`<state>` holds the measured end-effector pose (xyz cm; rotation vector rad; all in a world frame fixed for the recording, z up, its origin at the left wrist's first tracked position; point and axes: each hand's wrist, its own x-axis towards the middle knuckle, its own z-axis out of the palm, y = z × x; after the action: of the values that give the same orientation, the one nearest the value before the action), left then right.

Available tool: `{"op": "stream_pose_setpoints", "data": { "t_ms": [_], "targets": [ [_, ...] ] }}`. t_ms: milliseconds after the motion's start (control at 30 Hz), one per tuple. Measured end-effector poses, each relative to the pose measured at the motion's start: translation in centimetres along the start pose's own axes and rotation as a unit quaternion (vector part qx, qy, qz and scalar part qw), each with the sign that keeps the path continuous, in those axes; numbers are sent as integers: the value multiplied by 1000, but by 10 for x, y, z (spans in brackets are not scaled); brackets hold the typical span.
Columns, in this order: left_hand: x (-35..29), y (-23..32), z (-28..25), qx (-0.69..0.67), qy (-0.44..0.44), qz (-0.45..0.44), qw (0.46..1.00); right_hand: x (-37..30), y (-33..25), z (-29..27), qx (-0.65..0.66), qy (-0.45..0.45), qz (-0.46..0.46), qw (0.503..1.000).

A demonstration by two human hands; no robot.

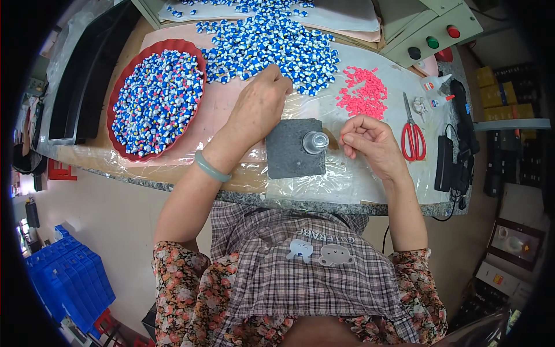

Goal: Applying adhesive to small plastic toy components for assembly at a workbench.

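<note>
the grey block (295,147) sits near. the right hand (370,141) pinches a tiny pink piece; the left hand (263,101), fingers curled, touches the far blue-and-white pile (272,43).

Head view — single fisheye
We look steeply down from head height, close over the worktable (324,199) — edges bend.

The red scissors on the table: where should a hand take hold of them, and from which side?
Grip the red scissors by the two handle loops, coming from the near table edge: the loops point toward the person, the closed blades point away.
</note>
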<state>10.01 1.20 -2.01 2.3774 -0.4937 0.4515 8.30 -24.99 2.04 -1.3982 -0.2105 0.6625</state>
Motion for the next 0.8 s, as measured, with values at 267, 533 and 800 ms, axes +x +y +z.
{"op": "stream_pose_setpoints", "data": {
  "t_ms": [267,533,800],
  "targets": [
    [-15,14,-22,-141,39,-92,985,-2,-2,6,-22,9,1,1000],
    [-55,24,-29,-341,85,-200,915,3,-9,15,-42,-8,20,999],
    [-73,33,-38,-443,30,-268,855,8,-18,24,-71,7,55,996]
  ]
}}
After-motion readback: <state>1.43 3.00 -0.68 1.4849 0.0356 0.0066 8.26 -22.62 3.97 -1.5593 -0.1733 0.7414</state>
